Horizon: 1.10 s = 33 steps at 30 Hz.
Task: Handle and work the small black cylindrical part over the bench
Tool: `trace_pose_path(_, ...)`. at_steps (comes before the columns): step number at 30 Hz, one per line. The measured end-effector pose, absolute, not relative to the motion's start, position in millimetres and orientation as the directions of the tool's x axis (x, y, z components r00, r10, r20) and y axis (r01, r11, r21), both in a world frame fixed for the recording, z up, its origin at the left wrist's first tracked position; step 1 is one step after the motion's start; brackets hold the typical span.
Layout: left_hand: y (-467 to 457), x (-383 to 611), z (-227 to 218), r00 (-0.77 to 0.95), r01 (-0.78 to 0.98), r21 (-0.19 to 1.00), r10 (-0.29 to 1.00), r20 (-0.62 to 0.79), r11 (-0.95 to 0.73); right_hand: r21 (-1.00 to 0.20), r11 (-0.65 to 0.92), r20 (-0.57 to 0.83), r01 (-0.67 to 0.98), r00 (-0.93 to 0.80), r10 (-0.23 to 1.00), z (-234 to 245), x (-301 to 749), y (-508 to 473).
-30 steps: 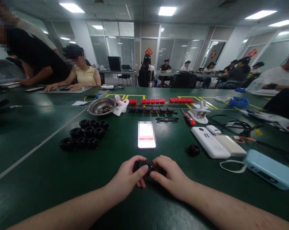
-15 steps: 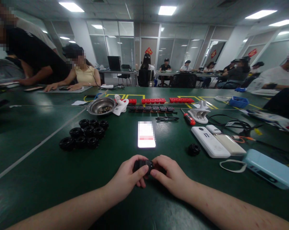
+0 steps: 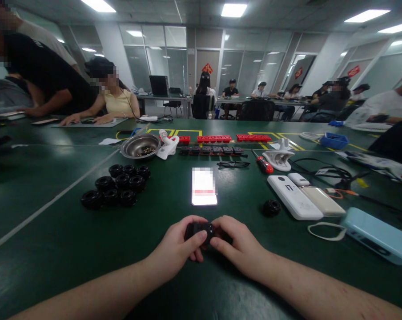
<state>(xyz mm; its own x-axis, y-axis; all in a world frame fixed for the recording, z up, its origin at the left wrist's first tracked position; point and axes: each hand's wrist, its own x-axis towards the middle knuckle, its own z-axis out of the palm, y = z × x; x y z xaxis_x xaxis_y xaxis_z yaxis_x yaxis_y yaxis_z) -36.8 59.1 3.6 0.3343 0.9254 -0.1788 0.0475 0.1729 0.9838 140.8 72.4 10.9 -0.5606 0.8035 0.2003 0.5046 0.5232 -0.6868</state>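
My left hand (image 3: 177,246) and my right hand (image 3: 238,245) meet low on the green table (image 3: 54,249), both pinched round one small black part (image 3: 198,230) held between the thumbs and fingers. Just beyond them lies a lit phone (image 3: 204,186) face up. A cluster of several black wheels (image 3: 116,185) sits to the left, and a single black wheel (image 3: 271,207) lies to the right of the phone.
White and beige power banks (image 3: 304,198), a light blue case (image 3: 377,234), a loop band (image 3: 324,231) and cables lie at right. Farther back: a steel bowl (image 3: 141,146), red-handled screwdriver (image 3: 263,165), white clamps (image 3: 279,156), red and black part strips (image 3: 214,144). Other people sit around the tables.
The view has shifted slightly; my hands keep the same hold on the black part.
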Motion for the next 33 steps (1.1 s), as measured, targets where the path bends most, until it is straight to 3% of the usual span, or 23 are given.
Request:
trace_pose_path(23, 59.8, -37.6, 3.4, 0.370, -0.023, 0.980, 0.912, -0.177, 0.199, -0.634, 0.593, 0.277, 0.496, -0.570, 0.773, 15.1, 143.4, 73.1)
trace_pose_path(33, 61.9, -37.7, 0.2, 0.372, -0.019, 0.975, 0.907, -0.200, 0.223, -0.676, 0.540, 0.218, 0.502, -0.563, 0.797, 15.3, 143.7, 72.8)
